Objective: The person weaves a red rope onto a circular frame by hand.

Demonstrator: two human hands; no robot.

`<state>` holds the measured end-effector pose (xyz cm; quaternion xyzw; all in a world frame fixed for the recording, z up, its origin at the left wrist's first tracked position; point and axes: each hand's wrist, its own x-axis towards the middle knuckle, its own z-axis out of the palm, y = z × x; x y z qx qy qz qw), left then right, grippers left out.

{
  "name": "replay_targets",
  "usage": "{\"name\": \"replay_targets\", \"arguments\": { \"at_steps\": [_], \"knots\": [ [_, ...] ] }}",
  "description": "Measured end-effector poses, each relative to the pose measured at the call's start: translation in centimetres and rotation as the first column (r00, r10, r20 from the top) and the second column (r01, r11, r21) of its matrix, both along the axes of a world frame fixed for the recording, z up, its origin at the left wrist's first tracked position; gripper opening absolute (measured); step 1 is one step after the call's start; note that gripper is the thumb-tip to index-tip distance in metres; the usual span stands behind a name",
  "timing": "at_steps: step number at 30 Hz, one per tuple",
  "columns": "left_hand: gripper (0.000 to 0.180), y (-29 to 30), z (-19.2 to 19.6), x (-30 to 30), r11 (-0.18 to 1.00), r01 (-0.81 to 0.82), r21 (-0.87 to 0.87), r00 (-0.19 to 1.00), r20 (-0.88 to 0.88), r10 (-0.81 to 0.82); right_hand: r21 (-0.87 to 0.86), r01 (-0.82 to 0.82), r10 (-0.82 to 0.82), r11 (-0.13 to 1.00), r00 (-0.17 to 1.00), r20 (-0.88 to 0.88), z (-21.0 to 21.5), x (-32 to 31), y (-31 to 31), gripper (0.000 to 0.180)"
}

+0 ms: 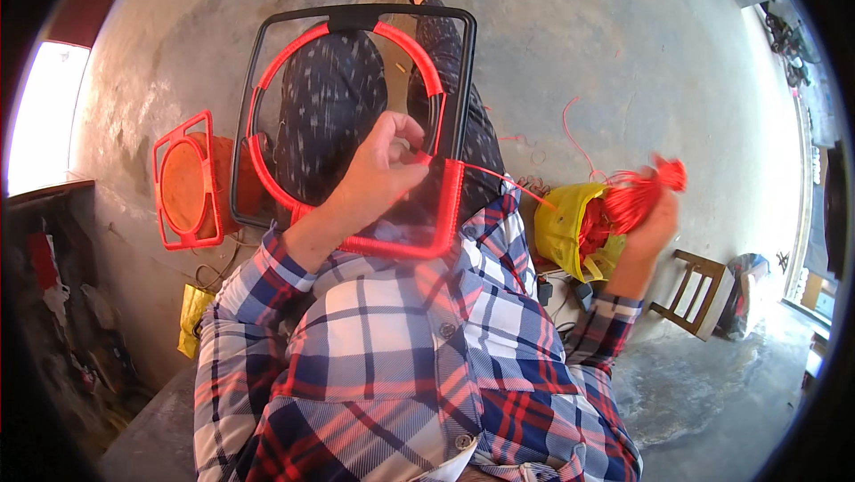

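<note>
Now I count two frames: one black metal frame [245, 126] on my lap, partly wound in red cord, and one finished red frame [185, 181] on the floor just left of it. My left hand [381, 170] pinches the red cord [499, 177] against the black frame's lower right corner, fingers closed narrowly on it. My right hand [648, 231], well right of that frame, is fisted around a red cord bundle [646, 186]; a yellow bag [570, 228] sits between. My fingertips there are blurred. Bare concrete floor [623, 55] lies open beyond the frame's far edge.
</note>
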<state>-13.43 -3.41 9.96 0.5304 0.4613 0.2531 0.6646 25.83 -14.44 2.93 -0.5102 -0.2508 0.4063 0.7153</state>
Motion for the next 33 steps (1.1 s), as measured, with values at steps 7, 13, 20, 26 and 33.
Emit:
{"name": "replay_targets", "arguments": {
  "at_steps": [7, 13, 20, 26, 33],
  "knots": [
    [0.04, -1.7, 1.1, 0.5, 0.709, 0.453, 0.541, 0.857, -0.482, -0.18, -0.478, -0.8, 0.882, 0.364, 0.132, 0.452, 3.5, -15.4, 5.3, 0.057],
    [0.036, -2.2, 0.9, 0.6, 0.704, 0.476, 0.528, 0.812, -0.572, -0.12, -0.259, -0.836, 0.83, 0.483, 0.343, 0.44, 4.8, -16.8, 7.6, 0.069],
    [0.018, -0.6, 0.1, -0.7, 0.935, 0.098, 0.339, 0.994, -0.069, -0.079, 0.014, -0.413, 0.403, 0.911, 0.88, -0.253, 4.1, -15.5, 7.9, 0.049],
    [0.017, -0.5, 0.5, -0.5, 0.904, 0.107, 0.414, 0.993, -0.003, -0.116, -0.135, -0.555, 0.34, 0.821, 0.286, 0.896, 7.2, -21.2, 7.0, 0.04],
    [0.017, -1.0, 0.0, -0.4, 0.983, -0.042, 0.178, 0.963, 0.269, -0.007, 0.017, -0.378, 0.375, 0.925, 0.922, 0.092, 6.3, -17.7, 7.2, 0.015]
  ]
}}
